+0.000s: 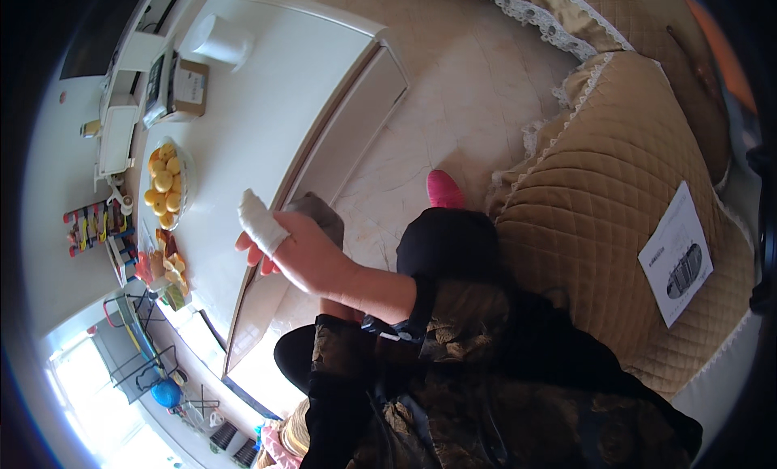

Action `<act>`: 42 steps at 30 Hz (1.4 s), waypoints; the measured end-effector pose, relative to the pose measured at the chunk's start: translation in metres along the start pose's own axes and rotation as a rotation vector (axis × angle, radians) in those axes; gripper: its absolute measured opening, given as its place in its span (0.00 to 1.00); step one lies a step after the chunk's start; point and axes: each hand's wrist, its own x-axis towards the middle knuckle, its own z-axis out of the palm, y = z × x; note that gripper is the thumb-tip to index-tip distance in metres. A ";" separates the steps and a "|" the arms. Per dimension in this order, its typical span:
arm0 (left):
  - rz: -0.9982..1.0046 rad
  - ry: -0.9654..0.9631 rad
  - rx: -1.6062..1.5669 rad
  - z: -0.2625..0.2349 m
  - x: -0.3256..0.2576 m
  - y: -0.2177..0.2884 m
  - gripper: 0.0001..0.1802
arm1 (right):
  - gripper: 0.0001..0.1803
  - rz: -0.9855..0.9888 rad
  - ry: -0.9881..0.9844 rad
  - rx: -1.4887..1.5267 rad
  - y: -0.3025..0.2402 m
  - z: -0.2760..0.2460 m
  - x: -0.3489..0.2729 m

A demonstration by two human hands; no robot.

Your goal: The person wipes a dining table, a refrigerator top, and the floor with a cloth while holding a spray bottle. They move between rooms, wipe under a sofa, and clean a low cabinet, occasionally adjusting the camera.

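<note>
My right hand [312, 254] is raised at the middle left, above the floor beside the white table. A white wrapping [263, 224], like gauze or tissue, covers one stretched-out finger from tip to base. Beneath it, several other fingertips [251, 246] stand apart and slightly bent; which hand they all belong to is hard to tell. Of my left arm only a strip of bare forearm [340, 309] shows; the hand is hidden behind the right one. Just beyond my right hand is a soft grey thing [321, 218], partly covered, its kind unclear.
The long white table [275, 80] carries a bowl of yellow fruit [164, 182], a paper roll [220, 42], a cardboard box [188, 87] and food packages [168, 267]. A brown quilted sofa [591, 178] lies right, with a printed sheet [678, 254] on it. My pink shoe [443, 190] rests on the tiles.
</note>
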 end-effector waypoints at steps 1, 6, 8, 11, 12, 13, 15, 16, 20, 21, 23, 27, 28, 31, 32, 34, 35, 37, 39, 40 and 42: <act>-0.078 0.001 -0.055 0.000 -0.001 -0.007 0.23 | 0.16 -0.005 0.012 -0.013 -0.002 -0.003 -0.001; -0.329 0.006 -0.240 0.007 0.007 -0.030 0.23 | 0.36 -0.045 0.042 0.007 -0.016 -0.011 -0.002; -0.388 -0.005 -0.299 0.014 0.016 -0.034 0.23 | 0.36 -0.028 0.045 0.035 -0.020 -0.012 -0.002; -0.444 -0.045 -0.358 0.033 0.033 -0.039 0.23 | 0.33 -0.048 0.081 -0.209 -0.018 -0.010 -0.009; -0.453 -0.067 -0.369 0.042 0.040 -0.040 0.23 | 0.31 0.013 0.043 -0.149 -0.016 -0.009 -0.011; -0.470 -0.091 -0.382 0.051 0.047 -0.041 0.23 | 0.30 0.007 0.020 -0.105 -0.015 -0.006 -0.011; -0.489 -0.158 -0.385 0.073 0.064 -0.043 0.23 | 0.26 0.030 0.014 -0.012 -0.015 -0.005 -0.012; -0.495 -0.193 -0.384 0.086 0.073 -0.043 0.23 | 0.27 0.007 0.012 0.050 -0.016 -0.005 -0.014; -0.507 -0.401 -0.410 0.148 0.105 -0.039 0.28 | 0.29 0.000 0.002 0.239 -0.034 -0.018 -0.030; -0.506 -0.427 -0.393 0.165 0.111 -0.036 0.28 | 0.29 0.005 0.025 0.244 -0.040 -0.023 -0.040; -0.523 -0.467 -0.367 0.192 0.114 -0.031 0.29 | 0.30 -0.042 0.073 0.209 -0.048 -0.037 -0.043; -0.564 -0.524 -0.390 0.240 0.114 -0.022 0.29 | 0.16 0.034 0.162 0.363 -0.051 -0.067 -0.028; -0.570 -0.533 -0.419 0.246 0.113 -0.021 0.29 | 0.17 0.004 0.167 0.364 -0.050 -0.066 -0.026; -0.629 -0.576 -0.530 0.269 0.115 -0.016 0.28 | 0.19 0.031 0.192 0.356 -0.048 -0.078 -0.015; -0.640 -0.604 -0.563 0.278 0.115 -0.015 0.28 | 0.19 0.066 0.200 0.350 -0.048 -0.082 -0.013; -0.682 -0.609 -0.621 0.297 0.113 -0.014 0.27 | 0.17 0.043 0.203 0.353 -0.050 -0.093 -0.008; -0.666 -0.643 -0.663 0.307 0.113 -0.013 0.27 | 0.17 0.005 0.222 0.354 -0.052 -0.096 -0.006; -0.686 -0.642 -0.730 0.321 0.112 -0.016 0.28 | 0.14 -0.001 0.249 0.329 -0.055 -0.102 -0.003; -0.719 -0.596 -0.796 0.327 0.110 -0.019 0.29 | 0.12 0.003 0.286 0.321 -0.058 -0.106 -0.001; -0.739 -0.561 -0.829 0.327 0.110 -0.021 0.29 | 0.11 0.015 0.301 0.310 -0.058 -0.107 -0.001; -0.732 -0.624 -0.884 0.324 0.110 -0.024 0.30 | 0.10 0.016 0.308 0.265 -0.058 -0.109 -0.001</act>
